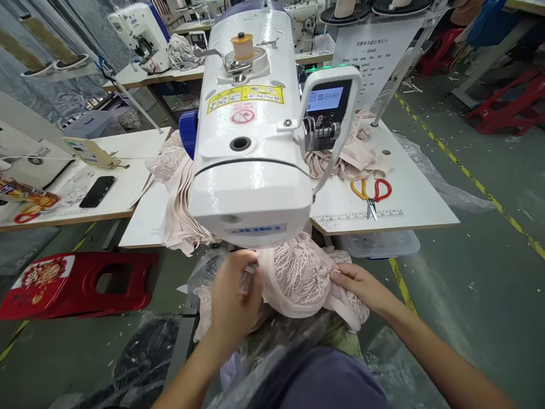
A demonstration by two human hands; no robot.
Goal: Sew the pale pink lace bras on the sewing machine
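Note:
A beige lace bra (300,272) hangs in front of the white sewing machine (251,193), its upper edge hidden under the machine's head. My right hand (355,287) pinches the right side of the bra between thumb and fingers. At the bra's left edge, just below the machine head, my left hand (240,292) is bent with its fingertips against the fabric. The needle area is hidden behind the head.
Stacked beige bras (181,199) lie left of the machine, and more beige fabric (340,159) lies right. Scissors (371,196) rest near the table's front edge. A phone (97,192) is on the left table, above a red stool (80,284).

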